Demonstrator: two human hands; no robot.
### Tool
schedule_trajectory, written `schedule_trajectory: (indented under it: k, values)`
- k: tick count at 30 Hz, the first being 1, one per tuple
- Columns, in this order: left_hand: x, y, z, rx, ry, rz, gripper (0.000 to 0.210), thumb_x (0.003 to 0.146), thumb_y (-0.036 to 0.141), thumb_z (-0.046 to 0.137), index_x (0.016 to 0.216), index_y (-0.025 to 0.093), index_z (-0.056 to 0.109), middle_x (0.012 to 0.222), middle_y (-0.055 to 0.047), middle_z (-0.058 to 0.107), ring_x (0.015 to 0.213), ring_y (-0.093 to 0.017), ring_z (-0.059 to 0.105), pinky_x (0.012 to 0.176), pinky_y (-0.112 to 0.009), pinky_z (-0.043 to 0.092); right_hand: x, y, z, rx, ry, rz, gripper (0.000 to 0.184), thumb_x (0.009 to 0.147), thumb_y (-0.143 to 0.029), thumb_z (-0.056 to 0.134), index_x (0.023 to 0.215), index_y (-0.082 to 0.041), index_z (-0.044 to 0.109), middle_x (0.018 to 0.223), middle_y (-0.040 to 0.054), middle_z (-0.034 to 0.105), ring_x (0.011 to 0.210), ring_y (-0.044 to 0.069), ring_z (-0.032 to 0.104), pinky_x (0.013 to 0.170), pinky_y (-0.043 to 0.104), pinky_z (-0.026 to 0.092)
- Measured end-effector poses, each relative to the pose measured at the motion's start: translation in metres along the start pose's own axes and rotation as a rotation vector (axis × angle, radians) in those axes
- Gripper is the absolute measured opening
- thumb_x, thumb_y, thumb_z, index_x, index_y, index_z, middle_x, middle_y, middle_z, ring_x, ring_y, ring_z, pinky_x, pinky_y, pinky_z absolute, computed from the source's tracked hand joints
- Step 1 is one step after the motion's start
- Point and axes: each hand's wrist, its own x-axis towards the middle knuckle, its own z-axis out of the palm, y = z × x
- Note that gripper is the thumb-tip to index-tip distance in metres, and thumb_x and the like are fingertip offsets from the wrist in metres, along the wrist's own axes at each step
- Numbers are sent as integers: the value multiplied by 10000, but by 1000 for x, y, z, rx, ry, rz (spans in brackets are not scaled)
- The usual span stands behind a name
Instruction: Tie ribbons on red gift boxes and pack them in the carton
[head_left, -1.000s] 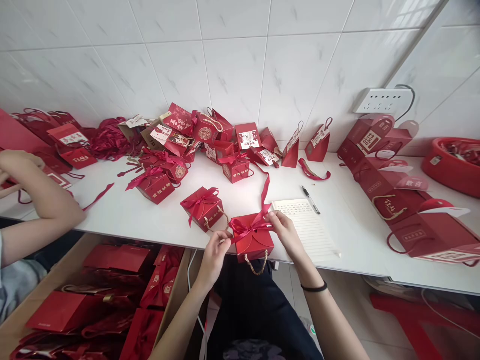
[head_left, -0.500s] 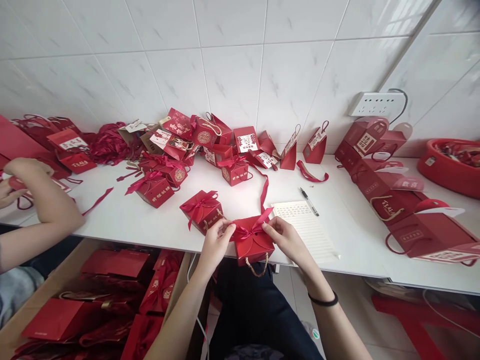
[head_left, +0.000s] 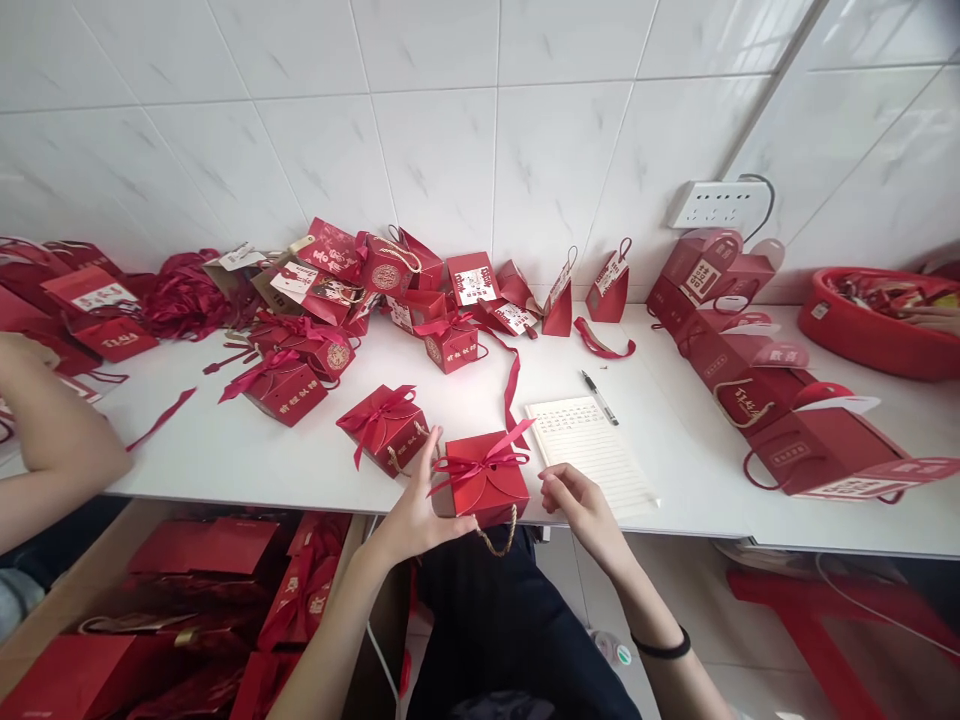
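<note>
My left hand [head_left: 415,512] splayed wide against cardboard gift box [head_left: 487,497], lower centre; right hand [head_left: 581,510] half-open, kinda curled. Shiny ribbon bow [head_left: 490,464].

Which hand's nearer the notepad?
Right. The right hand is by the notepad's near-left edge, contact unclear; the left hand is farther off, at the left side of the bow-tied box, which sits between.

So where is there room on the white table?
Bare: between the notebook and rightmost red boxes; also left of the two bowed boxes near the left hand. Crowded: along the wall, under piled boxes.
</note>
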Motion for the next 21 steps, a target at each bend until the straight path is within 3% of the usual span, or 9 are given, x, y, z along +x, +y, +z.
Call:
schedule_trajectory:
  k: [4, 9, 12, 15, 18, 21]
  values:
    - [11, 0, 3, -34, 12, -47, 1041, 639, 329, 769, 1451, 281, 120, 1431, -128, 344, 1353, -314, 290, 1094, -451, 294, 27, 3, -43, -246, 207, -32, 348, 805, -525, 471, 762, -190, 555, 771, 71, 600, 716, 222, 566, 681, 344, 468]
    - [-2, 4, 6, -232, 216, -115, 887, 619, 292, 768, 1372, 252, 301, 1344, -102, 470, 1215, -310, 482, 1031, -425, 397, 97, 21, -87, -477, 430, -11, 217, 732, -347, 516, 835, -160, 550, 969, 147, 563, 903, 275, 541, 866, 421, 416]
    - [-25, 4, -2, -376, 399, -176, 806, 552, 312, 793, 1277, 202, 456, 1170, -93, 616, 1140, -353, 537, 1008, -443, 420, 124, 33, -90, -612, 454, 9, 321, 703, -283, 558, 969, -104, 560, 1042, 209, 523, 1024, 334, 487, 908, 448, 375]
    - [-54, 6, -15, -632, 570, -258, 700, 511, 427, 789, 1139, 187, 591, 1012, -88, 690, 1136, -383, 535, 993, -469, 433, 130, 40, -89, -719, 430, 24, 366, 761, -221, 480, 1080, -56, 548, 1005, 224, 541, 998, 335, 508, 889, 423, 370]
    - [-80, 19, -25, -897, 703, -303, 598, 622, 535, 688, 1118, 209, 608, 1009, -78, 701, 1134, -360, 547, 959, -495, 455, 127, 42, -93, -793, 382, 30, 430, 809, -186, 392, 1200, -42, 500, 1029, 237, 556, 948, 312, 545, 836, 387, 383]
    - [-100, 36, -30, -1061, 805, -348, 506, 775, 526, 537, 1176, 219, 572, 1036, -76, 696, 1119, -321, 568, 938, -505, 467, 124, 40, -100, -848, 368, 51, 482, 800, -193, 399, 1251, -36, 467, 946, 233, 593, 910, 321, 572, 761, 384, 407]
